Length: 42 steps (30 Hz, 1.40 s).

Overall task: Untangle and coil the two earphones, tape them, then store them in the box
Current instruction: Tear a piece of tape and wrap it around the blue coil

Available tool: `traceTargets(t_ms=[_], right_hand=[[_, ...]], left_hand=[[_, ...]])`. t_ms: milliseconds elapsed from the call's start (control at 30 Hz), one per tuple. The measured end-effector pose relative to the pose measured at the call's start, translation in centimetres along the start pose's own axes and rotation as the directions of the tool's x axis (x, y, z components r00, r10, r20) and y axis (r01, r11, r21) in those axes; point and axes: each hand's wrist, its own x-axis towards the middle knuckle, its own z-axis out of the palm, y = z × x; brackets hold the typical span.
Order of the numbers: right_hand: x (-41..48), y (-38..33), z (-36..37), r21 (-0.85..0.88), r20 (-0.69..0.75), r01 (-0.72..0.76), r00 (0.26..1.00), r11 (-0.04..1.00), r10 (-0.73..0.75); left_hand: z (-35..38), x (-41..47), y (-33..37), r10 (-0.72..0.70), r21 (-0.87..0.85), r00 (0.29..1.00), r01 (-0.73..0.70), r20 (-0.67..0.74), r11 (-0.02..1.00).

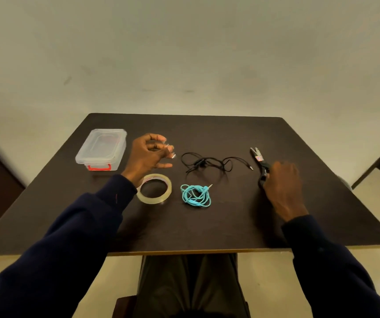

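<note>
Found the turquoise earphones [195, 195] coiled in a loose bundle near the middle of the table [207, 226], plug poking up to the right, just right of the tape roll [154, 189]. Saw the black earphones [214, 162] just beyond them, spread in a tangle, plug trailing right toward the scissors [260, 165]. Noted the left hand [148, 156] raised just left of the black tangle and apart from it, fingers curled, pinching something small and clear at the fingertips, seemingly a bit of tape [171, 150], though blurred. Noted the right hand [284, 180] well right of both earphones, over the scissor handles, back toward the camera and blurred; could not tell whether gripping or merely resting there. Spotted the clear box [101, 149] at far left, lid on, red latch facing near, just left of the left hand.
</note>
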Motion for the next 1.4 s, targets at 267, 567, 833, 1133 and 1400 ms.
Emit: traceTargets(t_ms=[267,567,833,1133,1400], right_hand=[[-2.3,-11.0,-0.7,0.560,-0.167,0.611,0.744,0.559,-0.647],[-3.3,-17.6,3.5,0.492,0.101,0.718,0.514,0.492,-0.852],[-4.0,-14.3,1.3,0.412,-0.136,0.776,0.571,0.478,-0.809],[0.4,-1.4,-0.9,0.308,-0.209,0.542,0.841,0.782,-0.500],[3.0,5.4,2.8,0.244,-0.084,0.316,0.949,0.917,-0.305]], left_hand=[[-1.0,-0.6,0.2,-0.007,-0.015,1.000,0.007,-0.018,1.000],[-3.1,-1.0,-0.2,-0.045,0.009,0.994,0.046,-0.098,0.999],[-3.7,-0.7,1.3,-0.041,-0.075,0.992,0.032,-0.122,0.997],[-0.1,-1.0,0.3,-0.048,-0.075,0.998,0.045,-0.041,0.996],[2.6,-1.8,-0.2,-0.063,-0.064,0.997,0.065,0.038,0.996]])
